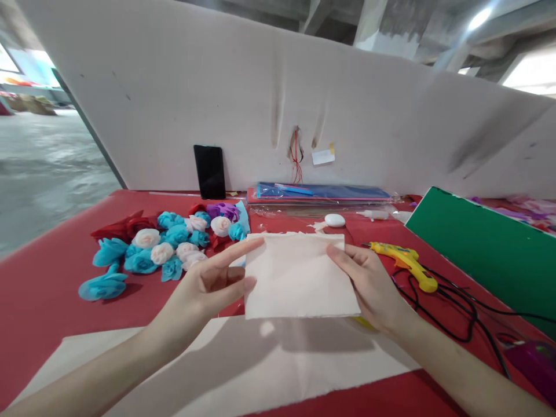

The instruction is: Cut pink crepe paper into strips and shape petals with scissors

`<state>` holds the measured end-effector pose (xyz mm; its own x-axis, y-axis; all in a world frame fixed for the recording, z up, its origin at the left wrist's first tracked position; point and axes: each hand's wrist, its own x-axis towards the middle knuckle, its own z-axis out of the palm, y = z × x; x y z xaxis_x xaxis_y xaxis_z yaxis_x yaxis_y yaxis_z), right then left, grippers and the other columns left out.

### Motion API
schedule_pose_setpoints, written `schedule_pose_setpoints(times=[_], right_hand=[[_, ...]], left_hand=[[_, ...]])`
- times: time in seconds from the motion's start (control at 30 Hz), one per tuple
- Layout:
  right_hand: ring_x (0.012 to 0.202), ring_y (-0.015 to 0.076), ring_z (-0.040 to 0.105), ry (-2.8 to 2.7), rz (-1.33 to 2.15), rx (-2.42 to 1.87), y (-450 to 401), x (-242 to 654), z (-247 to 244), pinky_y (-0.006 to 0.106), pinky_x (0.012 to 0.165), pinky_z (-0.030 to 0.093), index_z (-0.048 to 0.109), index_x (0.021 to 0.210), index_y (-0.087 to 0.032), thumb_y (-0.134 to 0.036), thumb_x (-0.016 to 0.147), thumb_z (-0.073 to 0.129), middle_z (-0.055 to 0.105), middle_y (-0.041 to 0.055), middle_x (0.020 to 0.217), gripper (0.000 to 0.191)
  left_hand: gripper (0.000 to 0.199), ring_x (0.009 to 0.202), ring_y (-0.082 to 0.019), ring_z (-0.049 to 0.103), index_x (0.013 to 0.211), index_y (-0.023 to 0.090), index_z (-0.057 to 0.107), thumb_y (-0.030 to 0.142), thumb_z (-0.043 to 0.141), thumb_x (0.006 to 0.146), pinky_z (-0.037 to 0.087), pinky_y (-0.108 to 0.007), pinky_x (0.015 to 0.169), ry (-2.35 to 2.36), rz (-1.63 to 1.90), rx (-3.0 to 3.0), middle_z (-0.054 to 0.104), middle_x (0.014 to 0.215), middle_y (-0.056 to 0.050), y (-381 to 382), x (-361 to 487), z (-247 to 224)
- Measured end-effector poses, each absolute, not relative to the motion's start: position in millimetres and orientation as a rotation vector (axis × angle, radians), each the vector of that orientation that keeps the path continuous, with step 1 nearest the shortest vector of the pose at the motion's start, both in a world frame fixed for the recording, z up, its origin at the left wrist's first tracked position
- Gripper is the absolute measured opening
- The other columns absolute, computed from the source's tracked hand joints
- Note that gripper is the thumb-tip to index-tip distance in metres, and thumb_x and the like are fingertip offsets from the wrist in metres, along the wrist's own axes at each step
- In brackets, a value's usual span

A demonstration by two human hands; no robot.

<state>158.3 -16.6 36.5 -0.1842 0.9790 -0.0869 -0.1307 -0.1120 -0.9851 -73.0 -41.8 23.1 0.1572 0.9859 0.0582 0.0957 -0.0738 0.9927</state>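
Above the near sheet [243, 370] on the counter [52, 289], the right hand [369, 281] is pinching the pale paper square [299, 278] while the left hand [212, 284], loosely open, is touching its left edge, apparently aligning it, next calling for even edges.

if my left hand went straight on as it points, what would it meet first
Your left hand would likely meet the raised pale paper; its index finger overlaps a corner, though depth is unclear.

This looks like a craft workshop: yellow glue gun [406, 262], clustered handmade-looking flowers [176, 235], bare concrete beams [318, 16] overhead.
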Motion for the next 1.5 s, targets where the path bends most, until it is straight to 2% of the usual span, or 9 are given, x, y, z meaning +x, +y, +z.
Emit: schedule_pose_setpoints(times=[0.23, 0.4, 0.57, 0.73, 0.83, 0.9, 1.03, 1.2, 1.5], right_hand=[[0.057, 0.0089, 0.057, -1.395, 1.653, -1.090, -9.0, 175.5, 51.7, 0.018, 0.049, 0.039, 0.069, 0.080, -0.017, -0.037, 0.072, 0.073, 0.064, -0.0005, 0.068, 0.022], [0.068, 0.0103, 0.059, -1.827, 1.780, -1.144, -9.9, 178.9, 57.9, 0.018, 0.056, 0.042, 0.070, 0.089, -0.016, -0.039, 0.076, 0.068, 0.067, 0.0028, 0.081, 0.026], [0.052, 0.0053, 0.046, -1.953, 1.835, -1.158, -27.0, 161.2, 53.1, 0.016, 0.047, 0.033, 0.066, 0.082, -0.012, -0.039, 0.080, 0.063, 0.056, -0.0015, 0.065, 0.027], [0.043, 0.0037, 0.032, -1.931, 1.790, -1.202, -33.6, 153.9, 48.2, 0.017, 0.039, 0.022, 0.055, 0.062, -0.013, -0.044, 0.078, 0.063, 0.040, -0.0057, 0.051, 0.036], [0.043, 0.0042, 0.033, -1.838, 1.799, -1.163, -33.2, 154.4, 45.2, 0.017, 0.039, 0.023, 0.054, 0.062, -0.014, -0.044, 0.079, 0.063, 0.042, -0.0052, 0.051, 0.036], [0.043, 0.0042, 0.033, -1.789, 1.776, -1.140, -33.6, 153.8, 43.5, 0.017, 0.039, 0.023, 0.052, 0.061, -0.015, -0.045, 0.080, 0.060, 0.042, -0.0051, 0.052, 0.037], [0.046, 0.0051, 0.035, -1.731, 1.778, -1.138, -36.1, 150.5, 41.6, 0.017, 0.040, 0.025, 0.050, 0.062, -0.015, -0.047, 0.079, 0.061, 0.043, -0.0046, 0.055, 0.037], [0.049, 0.0052, 0.032, -1.796, 1.703, -1.079, -40.5, 146.3, 37.6, 0.017, 0.043, 0.024, 0.048, 0.067, -0.016, -0.038, 0.079, 0.064, 0.036, -0.0070, 0.056, 0.030], [0.054, 0.0063, 0.038, -2.076, 1.312, -1.017, -52.6, 142.3, 36.3, 0.018, 0.047, 0.027, 0.059, 0.072, -0.016, -0.037, 0.092, 0.046, 0.048, -0.0043, 0.061, 0.031]], left_hand=[[0.044, 0.063, -0.010, 0.050, 0.115, 0.035, 0.064, 0.022, 0.069, 0.072, 0.043, -0.018, 0.056, 1.015, 1.055, 1.227, 0.066, 0.079, 0.002, -44.2, -72.5, 32.1], [0.041, 0.073, -0.014, 0.054, 0.108, 0.032, 0.069, 0.015, 0.065, 0.071, 0.045, -0.021, 0.062, 0.928, 0.845, 1.323, 0.068, 0.095, -0.001, -45.7, -71.5, 30.6], [0.052, 0.065, -0.010, 0.044, 0.120, 0.037, 0.060, 0.011, 0.058, 0.075, 0.044, -0.020, 0.063, 0.873, 0.696, 1.553, 0.065, 0.091, 0.003, -50.6, -70.7, 20.7], [0.074, 0.067, -0.011, 0.047, 0.141, 0.039, 0.028, 0.016, 0.059, 0.078, 0.045, -0.022, 0.063, 0.861, 0.701, 1.492, 0.063, 0.092, 0.000, -55.8, -65.3, 20.8], [0.056, 0.072, -0.013, 0.053, 0.132, 0.033, 0.044, 0.031, 0.063, 0.080, 0.047, -0.025, 0.068, 0.917, 0.741, 1.382, 0.061, 0.107, -0.004, -55.0, -59.9, 24.2], [0.032, 0.070, -0.014, 0.054, 0.105, 0.022, 0.063, 0.043, 0.059, 0.081, 0.045, -0.023, 0.064, 0.987, 0.670, 1.367, 0.063, 0.089, -0.003, -53.9, -56.7, 25.3], [0.045, 0.052, -0.010, 0.039, 0.061, 0.016, 0.052, 0.056, 0.051, 0.082, 0.028, -0.020, 0.047, 1.158, 0.540, 1.444, 0.043, 0.055, 0.004, -53.0, -55.0, 23.7], [0.046, 0.049, -0.008, 0.024, 0.054, 0.017, 0.043, 0.053, 0.053, 0.081, 0.019, -0.021, 0.044, 1.072, 0.421, 1.496, 0.026, 0.052, 0.006, -55.7, -55.5, 24.4], [0.042, 0.048, -0.006, 0.022, 0.051, 0.016, 0.042, 0.041, 0.057, 0.082, 0.017, -0.021, 0.043, 0.965, 0.345, 1.435, 0.027, 0.051, 0.007, -58.8, -52.0, 36.7]])
